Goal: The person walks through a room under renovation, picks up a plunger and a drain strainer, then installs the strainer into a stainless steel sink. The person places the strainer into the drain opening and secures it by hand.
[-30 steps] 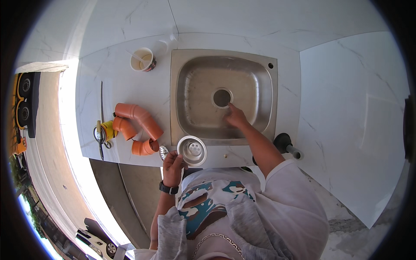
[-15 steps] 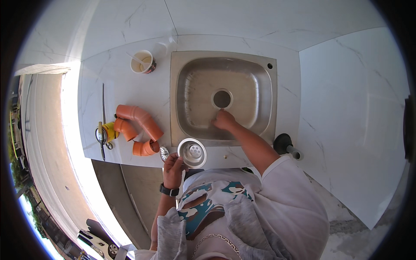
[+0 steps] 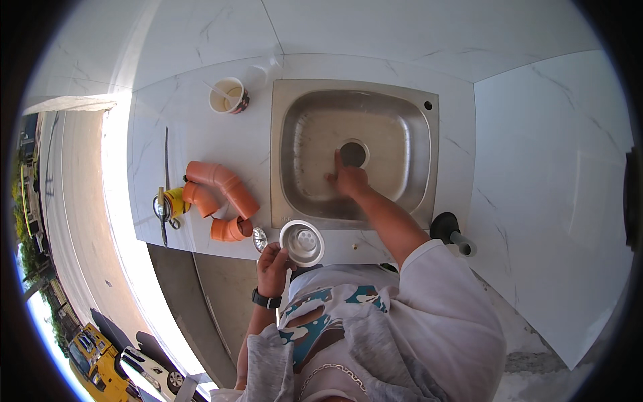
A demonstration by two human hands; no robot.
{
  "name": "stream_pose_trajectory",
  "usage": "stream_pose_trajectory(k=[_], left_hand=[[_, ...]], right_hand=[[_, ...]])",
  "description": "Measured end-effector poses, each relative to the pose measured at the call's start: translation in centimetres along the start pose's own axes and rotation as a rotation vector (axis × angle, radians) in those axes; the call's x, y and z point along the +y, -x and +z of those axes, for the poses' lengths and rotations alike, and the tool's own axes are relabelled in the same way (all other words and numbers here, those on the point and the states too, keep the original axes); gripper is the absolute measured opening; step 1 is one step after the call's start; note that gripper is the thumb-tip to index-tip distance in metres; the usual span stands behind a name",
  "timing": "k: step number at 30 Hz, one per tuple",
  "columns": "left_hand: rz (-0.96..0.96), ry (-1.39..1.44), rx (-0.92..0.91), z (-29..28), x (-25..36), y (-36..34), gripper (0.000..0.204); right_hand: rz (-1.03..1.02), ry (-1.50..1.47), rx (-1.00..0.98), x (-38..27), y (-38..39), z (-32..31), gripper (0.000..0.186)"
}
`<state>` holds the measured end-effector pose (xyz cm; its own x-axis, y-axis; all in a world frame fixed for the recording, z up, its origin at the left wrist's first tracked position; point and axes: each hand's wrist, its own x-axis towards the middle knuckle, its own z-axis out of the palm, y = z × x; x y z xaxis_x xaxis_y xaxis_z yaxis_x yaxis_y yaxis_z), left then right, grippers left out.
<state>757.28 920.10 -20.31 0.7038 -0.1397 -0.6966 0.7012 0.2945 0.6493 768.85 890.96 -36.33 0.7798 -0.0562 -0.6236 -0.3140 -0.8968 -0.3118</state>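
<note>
My left hand (image 3: pixel 272 269) grips the rim of a round silver sink strainer cup (image 3: pixel 301 242), holding it at the counter's front edge. Holes show in the cup's bottom. Inside the stainless steel sink (image 3: pixel 355 88), my right hand (image 3: pixel 349 181) reaches to the round drain hole (image 3: pixel 353 154). Its index finger lies along the left side of the hole's rim, with the thumb apart; I see nothing held in it. A small shiny strainer basket (image 3: pixel 260 239) lies just beside my left hand.
Orange pipe elbows (image 3: pixel 224 185) lie left of the sink, with a yellow item and tools (image 3: pixel 164 204) beyond them. A paper cup (image 3: pixel 228 95) with a stick stands at the back left. To the sink's right sits a black flanged piece with a pale tube (image 3: pixel 445 228).
My right hand has shifted from the drain's near edge to its left side, with the index finger now stretched along the rim. The left hand still holds the strainer cup.
</note>
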Motion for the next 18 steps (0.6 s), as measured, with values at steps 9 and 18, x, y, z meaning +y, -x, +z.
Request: stream_pose_trajectory(k=[9, 18], left_hand=[[0.011, 0.017, -0.012, -0.4, -0.1, 0.1, 0.015], [0.015, 0.007, -0.015, -0.9, 0.1, 0.2, 0.015]], right_hand=[[-0.004, 0.185, -0.007, 1.9, -1.1, -2.9, 0.083], [0.089, 0.116, 0.091, 5.9, -0.5, -3.1, 0.078]])
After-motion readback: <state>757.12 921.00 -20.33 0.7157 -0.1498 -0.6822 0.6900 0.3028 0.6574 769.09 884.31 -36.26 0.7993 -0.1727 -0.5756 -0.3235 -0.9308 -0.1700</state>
